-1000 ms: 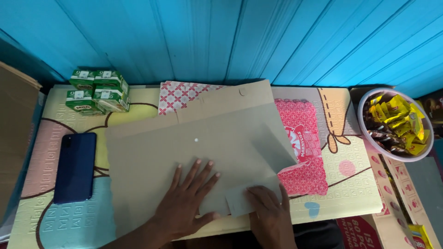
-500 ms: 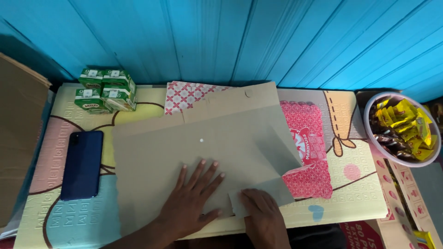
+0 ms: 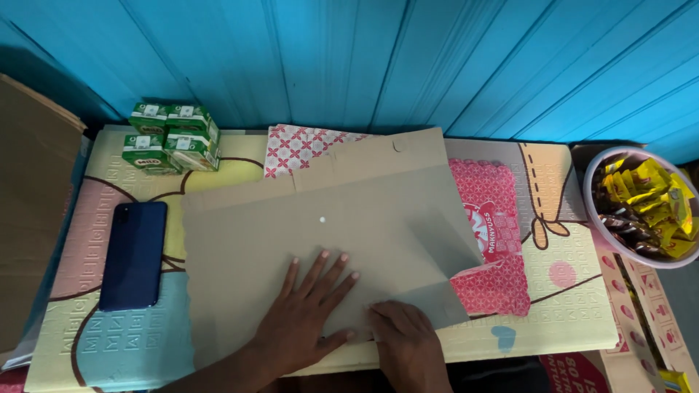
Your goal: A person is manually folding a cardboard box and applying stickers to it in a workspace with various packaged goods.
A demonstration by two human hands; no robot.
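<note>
We press our left hand (image 3: 306,320) flat, fingers spread, on the flattened grey-brown cardboard box blank (image 3: 313,240) lying across the pastel foam mat (image 3: 561,306); our right hand (image 3: 404,342) pins its near flap. It looks light, stiff and creasable, best gripped at the edges.

Bare mat (image 3: 568,306) right of flat grey cardboard sheet (image 3: 291,225); dark blue phone (image 3: 133,255) and green cartons (image 3: 173,137) crowd left

Green drink cartons (image 3: 173,137) far left, dark phone (image 3: 134,255) below, yellow-brown sachets (image 3: 646,206) right
</note>
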